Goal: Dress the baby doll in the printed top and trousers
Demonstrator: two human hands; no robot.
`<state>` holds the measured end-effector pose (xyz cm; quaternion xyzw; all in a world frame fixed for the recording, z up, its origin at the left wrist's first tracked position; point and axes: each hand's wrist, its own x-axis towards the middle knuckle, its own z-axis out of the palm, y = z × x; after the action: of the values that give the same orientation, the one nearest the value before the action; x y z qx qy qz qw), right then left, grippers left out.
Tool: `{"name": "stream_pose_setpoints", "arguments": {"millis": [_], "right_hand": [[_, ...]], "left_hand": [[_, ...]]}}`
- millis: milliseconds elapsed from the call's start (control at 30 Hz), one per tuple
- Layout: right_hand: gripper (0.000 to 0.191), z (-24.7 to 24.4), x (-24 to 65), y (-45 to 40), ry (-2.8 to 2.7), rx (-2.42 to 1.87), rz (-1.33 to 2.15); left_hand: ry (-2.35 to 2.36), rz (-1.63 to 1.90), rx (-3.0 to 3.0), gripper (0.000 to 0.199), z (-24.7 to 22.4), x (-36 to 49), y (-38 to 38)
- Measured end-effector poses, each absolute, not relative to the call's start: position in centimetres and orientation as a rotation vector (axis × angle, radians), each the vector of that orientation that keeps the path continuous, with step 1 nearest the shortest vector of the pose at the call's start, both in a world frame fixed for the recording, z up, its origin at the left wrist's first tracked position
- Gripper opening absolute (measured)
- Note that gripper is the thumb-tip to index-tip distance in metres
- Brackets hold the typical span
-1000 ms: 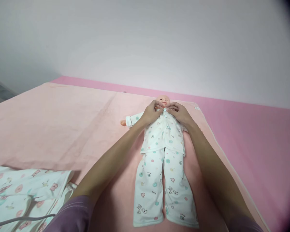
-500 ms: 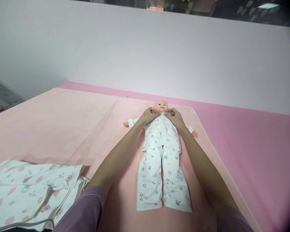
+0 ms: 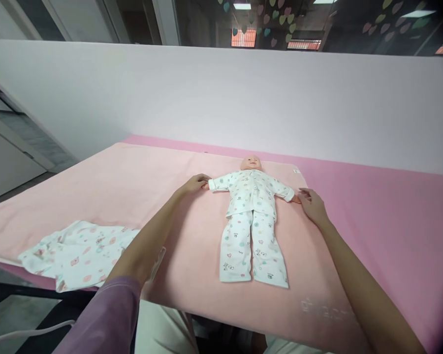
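Observation:
A baby doll (image 3: pixel 251 162) lies on its back with both arms stretched out to the sides. It wears a white printed long-sleeved top (image 3: pixel 249 191), closed down the front, and matching trousers (image 3: pixel 236 250) with the legs laid straight. At the doll's hand on the left, my left hand (image 3: pixel 196 183) has its fingers closed round it, just beyond the cuff. My right hand (image 3: pixel 314 206) grips the other doll hand (image 3: pixel 296 199) between thumb and fingers, partly hiding it.
A pale pink mat (image 3: pixel 162 167) covers much of the darker pink table (image 3: pixel 387 221). Another white printed garment (image 3: pixel 84 250) is spread near the front left edge, partly behind my left forearm. A white partition (image 3: pixel 221 98) rises behind the table. A white cable (image 3: pixel 29 335) runs at the lower left.
Both my hands have left the top's collar and moved outward to the doll's hands. The doll's arms now show fully, and the view has tilted up and back.

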<state>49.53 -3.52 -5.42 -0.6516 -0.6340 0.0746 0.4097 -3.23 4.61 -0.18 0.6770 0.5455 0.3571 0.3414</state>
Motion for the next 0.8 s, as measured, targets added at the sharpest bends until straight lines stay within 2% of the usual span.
{"name": "stream_pose_setpoints", "arguments": {"millis": [200,367,567,700,800], "right_hand": [[0.044,-5.4,48.8,-3.3,-1.827,-1.521,0.259],[0.037,-5.4,48.8,-3.4,-1.705,-1.546,0.305],[0.041,-5.1,48.6,-3.5,-1.813,-1.562,0.244],[0.049,-4.2,48.3,-4.0,-1.857,-1.435,0.425],[0.051,-4.0,48.3,-3.9,-1.837,-1.374,0.522]], "left_hand": [[1.235,0.650,1.848,0.049,0.2,-4.9,7.5],[1.296,0.665,1.823,0.035,-0.4,-4.5,9.1],[1.339,0.855,1.820,0.032,-1.3,-4.3,8.8],[1.402,0.884,1.796,0.026,-1.1,-3.9,7.8],[1.494,0.972,1.745,0.031,-0.8,-3.6,6.0]]}}
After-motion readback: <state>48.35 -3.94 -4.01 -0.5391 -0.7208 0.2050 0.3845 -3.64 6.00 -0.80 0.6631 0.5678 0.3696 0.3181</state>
